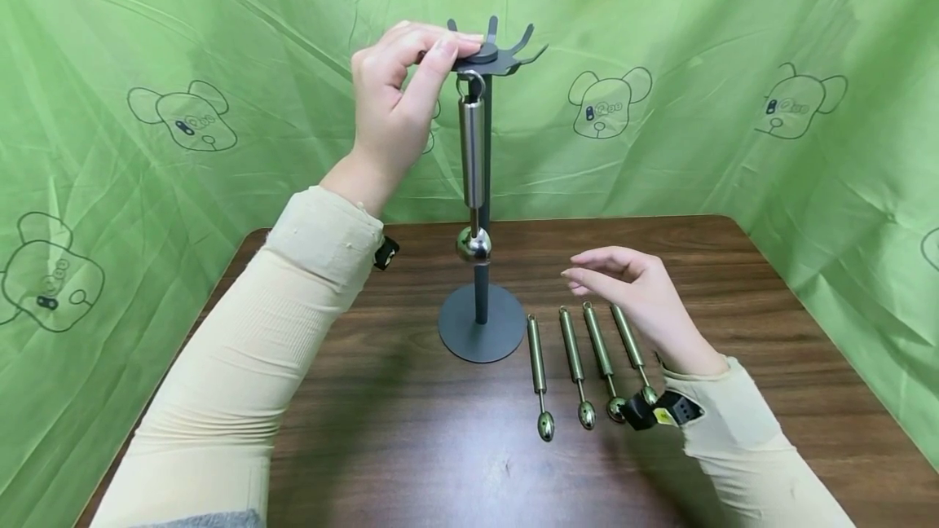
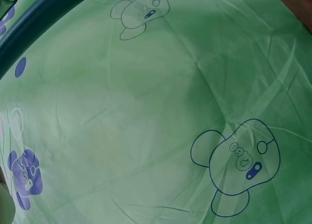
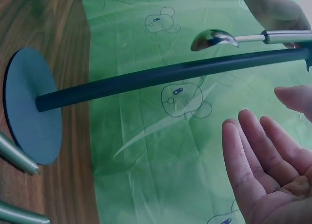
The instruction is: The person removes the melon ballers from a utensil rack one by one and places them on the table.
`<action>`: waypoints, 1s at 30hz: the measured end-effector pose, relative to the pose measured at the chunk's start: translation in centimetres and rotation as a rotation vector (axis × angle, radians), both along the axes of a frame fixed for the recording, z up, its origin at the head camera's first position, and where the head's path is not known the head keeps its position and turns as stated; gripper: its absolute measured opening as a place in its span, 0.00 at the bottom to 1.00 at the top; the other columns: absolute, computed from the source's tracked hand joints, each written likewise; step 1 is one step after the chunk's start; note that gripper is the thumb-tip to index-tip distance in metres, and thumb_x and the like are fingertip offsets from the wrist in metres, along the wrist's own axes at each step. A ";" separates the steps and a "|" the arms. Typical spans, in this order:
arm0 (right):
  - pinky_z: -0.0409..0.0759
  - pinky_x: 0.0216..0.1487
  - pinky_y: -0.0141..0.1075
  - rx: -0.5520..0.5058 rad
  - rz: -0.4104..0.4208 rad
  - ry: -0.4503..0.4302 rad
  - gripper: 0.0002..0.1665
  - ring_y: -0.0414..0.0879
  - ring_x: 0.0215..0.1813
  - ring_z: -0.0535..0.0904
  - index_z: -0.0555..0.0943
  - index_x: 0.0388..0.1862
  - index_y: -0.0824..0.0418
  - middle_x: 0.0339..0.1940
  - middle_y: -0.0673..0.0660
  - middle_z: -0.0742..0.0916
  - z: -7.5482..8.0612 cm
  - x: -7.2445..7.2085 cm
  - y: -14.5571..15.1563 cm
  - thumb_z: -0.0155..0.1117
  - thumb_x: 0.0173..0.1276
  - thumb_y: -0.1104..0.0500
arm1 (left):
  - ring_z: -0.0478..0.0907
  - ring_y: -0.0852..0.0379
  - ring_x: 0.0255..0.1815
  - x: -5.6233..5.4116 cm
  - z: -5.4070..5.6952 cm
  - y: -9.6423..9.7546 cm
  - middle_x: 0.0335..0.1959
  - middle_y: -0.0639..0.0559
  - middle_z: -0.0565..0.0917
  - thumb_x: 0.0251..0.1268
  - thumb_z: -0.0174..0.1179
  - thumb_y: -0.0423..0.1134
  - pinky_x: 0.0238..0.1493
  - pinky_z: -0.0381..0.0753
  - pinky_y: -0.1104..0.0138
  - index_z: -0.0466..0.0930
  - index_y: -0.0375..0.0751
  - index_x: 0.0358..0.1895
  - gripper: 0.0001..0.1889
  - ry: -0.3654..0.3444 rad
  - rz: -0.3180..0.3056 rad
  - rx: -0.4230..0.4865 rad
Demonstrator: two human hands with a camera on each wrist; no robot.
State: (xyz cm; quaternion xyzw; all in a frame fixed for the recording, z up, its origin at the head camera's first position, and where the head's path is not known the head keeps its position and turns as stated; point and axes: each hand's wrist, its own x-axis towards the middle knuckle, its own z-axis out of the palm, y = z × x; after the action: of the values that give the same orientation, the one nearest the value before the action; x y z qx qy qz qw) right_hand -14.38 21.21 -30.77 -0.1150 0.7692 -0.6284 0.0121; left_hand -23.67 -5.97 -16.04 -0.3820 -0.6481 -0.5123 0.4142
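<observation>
A dark grey utensil stand [image 1: 482,292] rises from a round base, with curved hooks around its top. My left hand [image 1: 396,92] grips the top of the stand, thumb and fingertips beside its central knob. Just below those fingers a steel melon baller [image 1: 473,153] hangs by the ring of its handle from a front hook, bowl down. My right hand [image 1: 631,288] is in the air right of the stand, its fingers loosely bent and holding nothing. The right wrist view shows that palm [image 3: 273,185] bare.
Several more melon ballers [image 1: 570,345] lie side by side on the brown wooden table [image 1: 367,422], handles pointing toward the back, beneath and left of the right hand. A green curtain [image 1: 293,39] with printed bear heads encloses the table's back and sides.
</observation>
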 end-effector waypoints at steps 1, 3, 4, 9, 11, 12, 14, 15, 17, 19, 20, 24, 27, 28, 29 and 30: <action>0.86 0.48 0.34 0.000 0.000 0.004 0.12 0.43 0.40 0.89 0.84 0.49 0.58 0.40 0.49 0.92 0.2 -0.1 -0.1 0.67 0.69 0.57 | 0.84 0.51 0.42 0.0 0.0 0.0 0.39 0.37 0.89 0.66 0.54 0.28 0.54 0.78 0.66 0.87 0.28 0.35 0.11 0.001 -0.001 0.001; 0.86 0.48 0.34 0.005 -0.003 0.020 0.13 0.44 0.40 0.89 0.84 0.50 0.59 0.40 0.49 0.92 0.6 -0.3 -0.5 0.67 0.68 0.57 | 0.84 0.51 0.42 0.0 0.1 0.0 0.39 0.36 0.89 0.66 0.53 0.28 0.55 0.78 0.66 0.87 0.27 0.35 0.11 0.000 -0.002 0.003; 0.85 0.49 0.34 0.009 -0.010 0.029 0.13 0.44 0.40 0.89 0.84 0.50 0.59 0.40 0.50 0.92 0.9 -0.3 -0.7 0.67 0.68 0.57 | 0.84 0.51 0.42 0.0 0.1 0.0 0.39 0.36 0.89 0.66 0.53 0.28 0.55 0.78 0.65 0.87 0.27 0.35 0.11 0.001 -0.003 0.003; 0.84 0.50 0.33 0.009 -0.045 0.084 0.16 0.47 0.41 0.89 0.84 0.50 0.59 0.41 0.53 0.92 2.0 -0.6 -1.5 0.69 0.67 0.54 | 0.84 0.52 0.42 0.1 0.2 -0.2 0.39 0.37 0.89 0.66 0.54 0.28 0.55 0.78 0.65 0.87 0.28 0.35 0.11 -0.003 -0.003 0.005; 0.84 0.50 0.33 -0.001 -0.049 0.109 0.16 0.48 0.41 0.89 0.84 0.50 0.60 0.40 0.53 0.92 2.5 -0.7 -1.8 0.69 0.67 0.55 | 0.83 0.53 0.42 0.1 0.2 -0.2 0.38 0.37 0.89 0.66 0.54 0.28 0.55 0.78 0.65 0.87 0.27 0.35 0.11 0.000 -0.003 0.005; 0.84 0.50 0.33 -0.007 -0.048 0.120 0.16 0.47 0.41 0.89 0.84 0.50 0.60 0.40 0.52 0.92 2.8 -0.7 -2.0 0.69 0.67 0.55 | 0.83 0.52 0.42 0.1 0.2 -0.2 0.39 0.37 0.89 0.66 0.54 0.28 0.55 0.78 0.65 0.87 0.27 0.35 0.11 0.002 -0.004 0.005; 0.84 0.50 0.33 -0.025 -0.042 0.137 0.16 0.48 0.42 0.88 0.85 0.50 0.60 0.40 0.51 0.92 3.4 -0.8 -2.3 0.69 0.66 0.56 | 0.84 0.52 0.42 0.1 0.2 -0.2 0.38 0.36 0.89 0.66 0.54 0.28 0.54 0.78 0.65 0.87 0.27 0.35 0.11 0.006 -0.005 0.006; 0.84 0.50 0.33 -0.039 -0.036 0.142 0.16 0.48 0.42 0.88 0.85 0.50 0.60 0.40 0.51 0.92 3.6 -0.9 -2.4 0.69 0.66 0.56 | 0.84 0.52 0.42 0.1 0.2 -0.2 0.38 0.36 0.89 0.66 0.54 0.28 0.54 0.78 0.65 0.87 0.27 0.35 0.11 0.009 -0.006 0.006; 0.84 0.50 0.33 -0.065 -0.021 0.151 0.15 0.49 0.42 0.88 0.85 0.50 0.61 0.40 0.51 0.92 4.2 -1.0 -2.8 0.70 0.66 0.57 | 0.83 0.51 0.42 0.1 0.2 -0.2 0.38 0.36 0.89 0.66 0.54 0.28 0.54 0.78 0.66 0.87 0.27 0.35 0.11 0.013 -0.006 0.007; 0.84 0.51 0.33 -0.089 -0.004 0.153 0.15 0.49 0.42 0.88 0.85 0.50 0.61 0.40 0.52 0.92 4.7 -1.1 -3.2 0.70 0.66 0.58 | 0.83 0.51 0.42 0.1 0.2 -0.2 0.38 0.36 0.89 0.66 0.54 0.28 0.54 0.78 0.66 0.87 0.28 0.35 0.11 0.016 -0.006 0.007; 0.84 0.51 0.34 -0.100 0.005 0.153 0.15 0.48 0.42 0.88 0.85 0.50 0.61 0.41 0.52 0.91 4.9 -1.2 -3.4 0.70 0.66 0.58 | 0.83 0.51 0.42 0.0 0.1 -0.1 0.38 0.36 0.89 0.66 0.54 0.28 0.54 0.78 0.66 0.87 0.28 0.35 0.11 0.016 -0.007 0.007; 0.84 0.52 0.34 -0.125 0.020 0.171 0.14 0.46 0.43 0.88 0.85 0.50 0.60 0.40 0.52 0.91 5.6 -1.6 -4.4 0.69 0.66 0.59 | 0.83 0.50 0.42 0.0 0.0 -0.1 0.38 0.36 0.89 0.66 0.54 0.28 0.53 0.77 0.66 0.87 0.28 0.35 0.11 0.021 -0.008 0.005; 0.85 0.51 0.35 -0.132 0.020 0.193 0.14 0.47 0.42 0.88 0.85 0.50 0.60 0.39 0.51 0.91 5.9 -2.0 -5.2 0.69 0.66 0.59 | 0.83 0.50 0.42 0.0 -0.1 -0.1 0.38 0.36 0.89 0.66 0.53 0.29 0.53 0.77 0.66 0.87 0.28 0.35 0.11 0.023 -0.008 -0.001; 0.85 0.50 0.35 -0.130 0.019 0.199 0.14 0.47 0.41 0.88 0.85 0.49 0.60 0.38 0.51 0.91 6.0 -2.1 -5.4 0.69 0.66 0.59 | 0.83 0.50 0.42 0.0 -0.1 -0.1 0.39 0.36 0.89 0.66 0.53 0.29 0.53 0.77 0.67 0.87 0.28 0.35 0.12 0.023 -0.008 -0.002; 0.85 0.50 0.35 -0.130 0.020 0.205 0.14 0.47 0.41 0.88 0.85 0.49 0.60 0.38 0.50 0.91 6.1 -2.3 -5.6 0.69 0.66 0.59 | 0.83 0.49 0.42 0.0 -0.2 -0.1 0.38 0.36 0.89 0.66 0.53 0.29 0.53 0.77 0.67 0.87 0.28 0.35 0.12 0.024 -0.008 -0.004; 0.85 0.49 0.35 -0.128 0.022 0.210 0.14 0.46 0.40 0.88 0.85 0.49 0.60 0.38 0.50 0.91 6.2 -2.4 -5.9 0.69 0.66 0.59 | 0.83 0.49 0.42 0.0 -0.2 -0.1 0.39 0.36 0.89 0.66 0.53 0.29 0.53 0.77 0.67 0.87 0.28 0.35 0.12 0.024 -0.007 -0.004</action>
State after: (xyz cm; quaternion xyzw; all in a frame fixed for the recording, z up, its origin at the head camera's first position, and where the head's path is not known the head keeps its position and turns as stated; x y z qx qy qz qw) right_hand -16.77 15.34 -24.59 -0.1889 0.7233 -0.6606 -0.0690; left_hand -23.68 -6.04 -16.20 -0.3913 -0.6426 -0.5081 0.4193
